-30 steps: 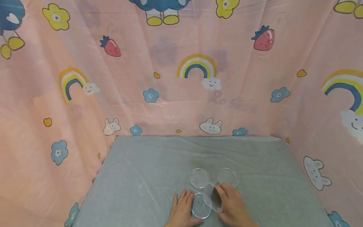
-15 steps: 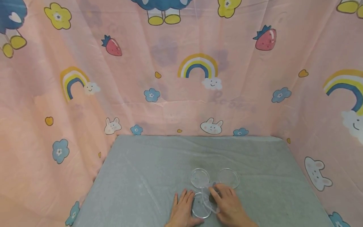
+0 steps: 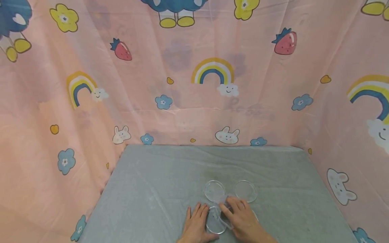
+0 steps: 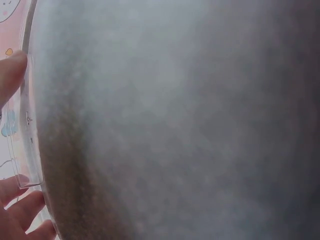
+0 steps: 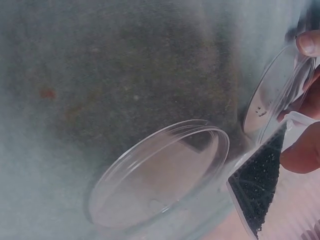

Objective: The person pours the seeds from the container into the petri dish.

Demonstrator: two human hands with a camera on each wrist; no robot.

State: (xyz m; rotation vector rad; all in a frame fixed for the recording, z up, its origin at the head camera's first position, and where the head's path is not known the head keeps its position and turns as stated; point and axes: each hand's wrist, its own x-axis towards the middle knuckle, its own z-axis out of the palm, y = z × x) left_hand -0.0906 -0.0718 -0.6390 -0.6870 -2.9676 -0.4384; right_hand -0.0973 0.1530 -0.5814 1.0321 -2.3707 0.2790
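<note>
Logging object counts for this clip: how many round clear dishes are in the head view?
4: the far-left dish, the far-right dish, the near-left dish at the left hand, and the near-right dish, mostly hidden behind the right hand. Others may be hidden there.

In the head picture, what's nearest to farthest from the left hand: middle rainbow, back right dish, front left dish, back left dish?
1. Front left dish, beside the left hand.
2. Back left dish, just beyond.
3. Back right dish, farther right.
4. Middle rainbow, high behind.
</note>
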